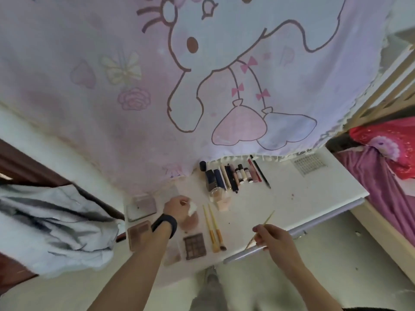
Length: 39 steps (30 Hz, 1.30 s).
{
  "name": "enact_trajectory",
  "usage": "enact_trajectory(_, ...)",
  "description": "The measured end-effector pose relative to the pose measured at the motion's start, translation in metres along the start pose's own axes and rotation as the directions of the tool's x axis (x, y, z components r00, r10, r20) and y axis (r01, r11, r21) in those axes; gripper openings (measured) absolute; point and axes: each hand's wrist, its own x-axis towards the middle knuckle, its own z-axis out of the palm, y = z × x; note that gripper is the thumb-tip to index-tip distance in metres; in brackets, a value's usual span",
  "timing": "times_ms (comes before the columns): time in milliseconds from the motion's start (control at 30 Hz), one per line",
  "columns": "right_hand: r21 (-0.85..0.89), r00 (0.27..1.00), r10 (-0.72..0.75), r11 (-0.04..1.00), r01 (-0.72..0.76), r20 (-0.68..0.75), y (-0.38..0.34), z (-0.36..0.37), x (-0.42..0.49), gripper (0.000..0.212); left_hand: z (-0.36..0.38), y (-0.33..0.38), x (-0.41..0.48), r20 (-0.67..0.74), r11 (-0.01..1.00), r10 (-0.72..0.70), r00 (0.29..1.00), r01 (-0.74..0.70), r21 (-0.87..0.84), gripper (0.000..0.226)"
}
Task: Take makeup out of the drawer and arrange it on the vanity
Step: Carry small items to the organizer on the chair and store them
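My left hand (178,207), with a black band on the wrist, pinches a small white puff (192,208) above a pink sponge (190,221) on the white vanity (303,194). My right hand (272,237) grips a thin yellow-handled brush (267,219) over the vanity's front edge. Two yellow brushes (213,227) lie side by side in the middle. A brown eyeshadow palette (195,245) lies near the front. A row of tubes, bottles and pencils (233,173) is lined up at the back.
A cartoon-print curtain (202,75) hangs over the back of the vanity. Compacts (141,207) and a pink palette (138,232) lie at the left. Grey cloth (51,225) is at the far left. A bed with red and purple bedding (386,153) stands at the right.
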Motion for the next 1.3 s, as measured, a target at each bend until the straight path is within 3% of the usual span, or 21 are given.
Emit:
enact_trajectory(233,-0.050,0.996,0.052,0.997,-0.055,-0.067,-0.044,-0.005,0.046,0.020,0.009,0.004,0.096,0.186,0.931,0.050,0.981,-0.113,0.347,0.034)
enact_trajectory(500,-0.116,0.990,0.118,0.985,-0.127,-0.080,-0.047,-0.022,0.086,0.019,0.013,0.014,0.118,0.239,0.858,0.052,0.970,-0.166,0.486,0.040)
enact_trajectory(667,-0.159,0.996,0.092,0.983,-0.089,0.011,-0.045,-0.028,0.116,0.020,0.010,0.015,0.105,0.128,0.896,0.037,0.991,-0.089,0.435,0.037)
enact_trajectory(833,-0.263,0.989,0.056,0.964,-0.018,0.138,-0.040,-0.059,0.159,0.020,0.020,0.031,0.074,-0.104,0.977,0.029,0.994,-0.006,0.214,0.028)
enact_trajectory(900,-0.342,0.984,0.033,0.939,0.029,0.176,-0.037,-0.076,0.179,0.020,0.030,0.047,0.055,-0.231,0.993,0.025,0.973,0.003,0.118,0.028)
enact_trajectory(1033,-0.503,0.962,0.014,0.855,0.129,0.272,-0.036,-0.109,0.224,0.022,0.066,0.097,0.014,-0.509,0.999,0.043,0.860,-0.039,0.019,0.026)
enact_trajectory(1167,-0.671,0.949,0.008,0.709,0.216,0.314,-0.035,-0.129,0.268,0.030,0.124,0.146,-0.004,-0.498,0.994,0.104,0.861,-0.100,0.035,0.023)
enact_trajectory(1300,-0.709,0.948,-0.030,0.656,0.258,0.317,-0.036,-0.136,0.300,0.028,0.193,0.182,-0.006,-0.309,0.995,0.079,0.948,-0.056,0.082,0.034)
